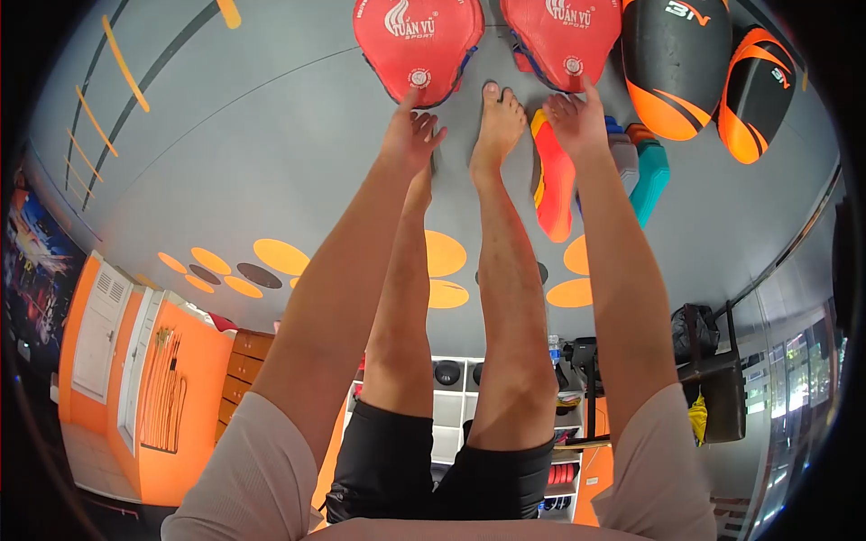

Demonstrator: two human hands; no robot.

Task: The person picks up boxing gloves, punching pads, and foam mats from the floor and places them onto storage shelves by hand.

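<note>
- Red, rounded, leather-look pad and its matching red pad lie side by side on the grey floor.
- Left hand, right hand: released, a finger of each at a pad's near edge; contact unclear.
- Probably light, firm, slightly slippery; best held by the sides.

Both red pads cut off at top, left foot mostly hidden

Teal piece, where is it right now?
Head view, upper right: the teal piece lies on the floor just right of the grey piece, below the larger black-and-orange pad, right of the right hand.
</note>
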